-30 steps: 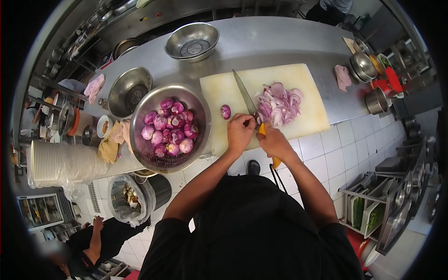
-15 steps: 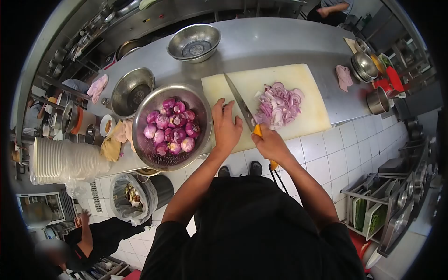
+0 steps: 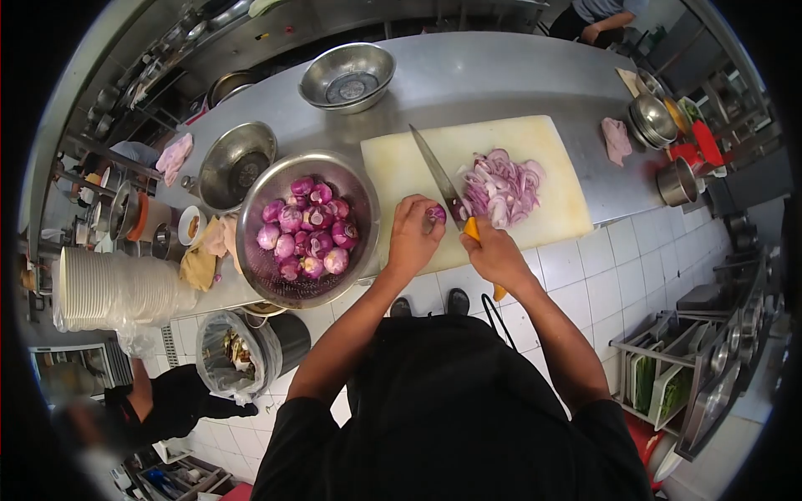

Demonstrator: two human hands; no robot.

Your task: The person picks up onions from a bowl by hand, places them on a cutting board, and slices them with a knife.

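Observation:
My left hand (image 3: 413, 236) grips a peeled purple onion half (image 3: 435, 214) against the white cutting board (image 3: 418, 163). Just to its right, my right hand (image 3: 496, 255) holds a knife (image 3: 440, 178) by its yellow handle. The blade points away from me, and its heel lies right beside the onion half. A heap of sliced purple onion (image 3: 502, 186) lies on the board to the right of the blade. Left of my left hand stands a metal colander (image 3: 251, 242) holding several peeled purple onions.
Two empty steel bowls (image 3: 233, 163) (image 3: 347, 76) stand behind the colander on the steel counter (image 3: 484, 75). Pink cloths (image 3: 616, 139), stacked bowls and a pot (image 3: 675, 180) are at the right end. Below left are a lined bin (image 3: 230, 355), stacked plates (image 3: 109, 288) and a crouching person (image 3: 159, 407).
A second ago both hands were cutting at the slice heap. My left hand then reached left to the lone onion half and now grips it beside the blade; the knife swung left and back.

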